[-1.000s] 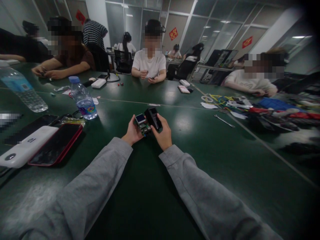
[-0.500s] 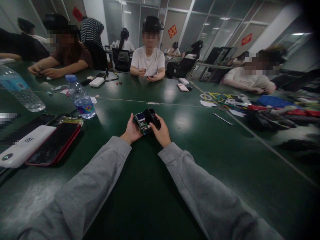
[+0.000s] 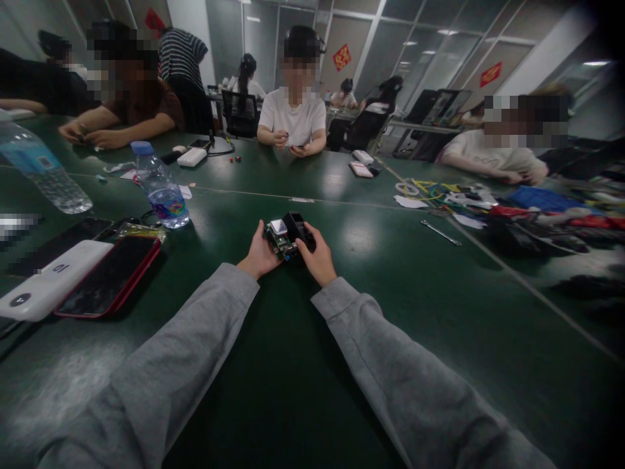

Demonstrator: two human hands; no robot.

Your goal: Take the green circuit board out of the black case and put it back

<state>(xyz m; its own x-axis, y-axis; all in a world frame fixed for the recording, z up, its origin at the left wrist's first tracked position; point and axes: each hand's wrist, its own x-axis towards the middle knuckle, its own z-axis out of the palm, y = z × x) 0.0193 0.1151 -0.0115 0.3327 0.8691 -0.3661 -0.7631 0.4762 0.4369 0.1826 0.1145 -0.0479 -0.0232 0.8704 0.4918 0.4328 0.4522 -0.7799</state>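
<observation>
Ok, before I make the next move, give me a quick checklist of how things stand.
1. Left hand has the circuit board: ok, held on its left side.
2. Right hand has the black case: ok, gripped from the right.
3. Board and case touching: cannot tell, they overlap in this view.
4. Small screen on the board lit: cannot tell, its pale look may be glare.
5. Wrench away from the hands: ok, on the table off to the right.
6. Smaller bottle capped: ok, blue cap on.

Case [image 3: 294,223] looks black plastic, counter [image 3: 375,273] smooth and glossy, sleeves [image 3: 195,339] matt cloth, wrench [image 3: 440,232] shiny metal, small bottle [image 3: 170,203] clear plastic.
</observation>
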